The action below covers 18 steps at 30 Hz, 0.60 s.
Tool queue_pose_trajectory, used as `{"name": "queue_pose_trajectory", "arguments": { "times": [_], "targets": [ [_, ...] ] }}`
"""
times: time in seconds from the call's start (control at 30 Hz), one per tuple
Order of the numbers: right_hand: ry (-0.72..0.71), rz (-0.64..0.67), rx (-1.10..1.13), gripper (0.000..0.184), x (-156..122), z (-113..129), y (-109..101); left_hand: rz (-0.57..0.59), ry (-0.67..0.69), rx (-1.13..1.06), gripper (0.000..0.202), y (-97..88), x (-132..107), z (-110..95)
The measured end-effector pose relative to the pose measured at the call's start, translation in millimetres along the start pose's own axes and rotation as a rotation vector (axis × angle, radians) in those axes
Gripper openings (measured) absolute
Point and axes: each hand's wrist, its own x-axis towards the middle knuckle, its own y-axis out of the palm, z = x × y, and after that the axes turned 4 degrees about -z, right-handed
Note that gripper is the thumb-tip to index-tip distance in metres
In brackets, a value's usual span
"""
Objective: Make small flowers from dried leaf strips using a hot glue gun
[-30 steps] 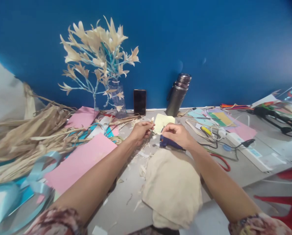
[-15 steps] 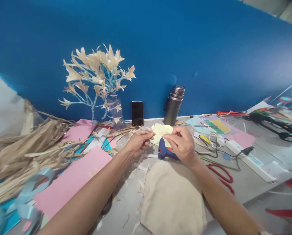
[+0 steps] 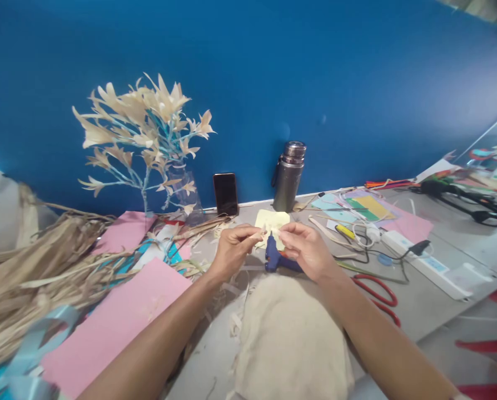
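Note:
My left hand (image 3: 232, 250) and my right hand (image 3: 304, 247) meet over the middle of the table, both pinched on a small pale piece of dried leaf (image 3: 262, 234) held between their fingertips. Just below them a blue glue gun (image 3: 276, 259) lies on the table, touching neither hand. A pale yellow paper (image 3: 272, 221) lies right behind the hands. A cream cloth (image 3: 290, 339) is spread in front of me, under my right forearm.
A vase of pale leaf flowers (image 3: 148, 128), a black phone (image 3: 225, 193) and a steel flask (image 3: 288, 175) stand against the blue wall. Dried leaves (image 3: 35, 266) and pink paper (image 3: 119, 316) fill the left. Red scissors (image 3: 377, 294), a power strip (image 3: 423, 261) and coloured papers (image 3: 365, 205) lie right.
My right hand let go of the glue gun, which now lies on the table, and came up to join my left hand on the small leaf piece. The view shifted slightly.

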Motion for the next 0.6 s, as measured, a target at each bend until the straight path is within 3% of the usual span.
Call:
{"name": "queue_pose_trajectory", "arguments": {
  "times": [0.3, 0.47, 0.6],
  "targets": [
    [-0.101, -0.051, -0.08, 0.025, 1, -5, -7, 0.052, -0.005, 0.031, 0.018, 2.3, -4, -1],
    [-0.215, -0.099, -0.226, 0.025, -5, -4, 1, 0.038, 0.076, 0.08, 0.016, 2.7, -7, 4],
    [-0.291, -0.128, -0.31, 0.024, -12, -2, 7, 0.094, 0.148, 0.134, 0.015, 2.3, -9, 5]
  ]
}}
